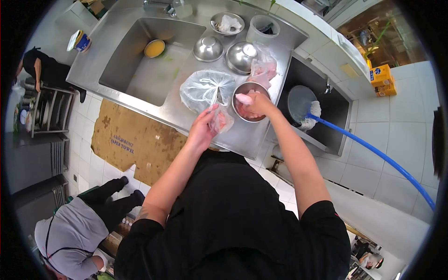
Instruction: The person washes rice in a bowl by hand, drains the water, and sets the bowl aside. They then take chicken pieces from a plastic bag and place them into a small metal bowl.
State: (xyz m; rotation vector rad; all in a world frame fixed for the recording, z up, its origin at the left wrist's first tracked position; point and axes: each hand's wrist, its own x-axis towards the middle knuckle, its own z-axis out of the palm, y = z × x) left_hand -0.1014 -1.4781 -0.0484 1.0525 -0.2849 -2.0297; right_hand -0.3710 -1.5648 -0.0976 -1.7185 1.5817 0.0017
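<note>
My left hand is closed on a small clear plastic bag with pink raw meat inside, held over the counter's front edge. Inside a steel bowl of raw meat is my right hand, its fingers closed round a pale pink piece of raw meat. Part of the bowl's contents is hidden by that hand. Just behind the bowl lies another clear bag of raw meat. A larger, knotted clear plastic bag sits to the left; its contents are hard to make out.
Two upturned steel bowls and a clear tub stand farther back. On the left is a sink holding a bowl of yellow liquid. A blue hose runs into a right-hand basin. Co-workers stand at left.
</note>
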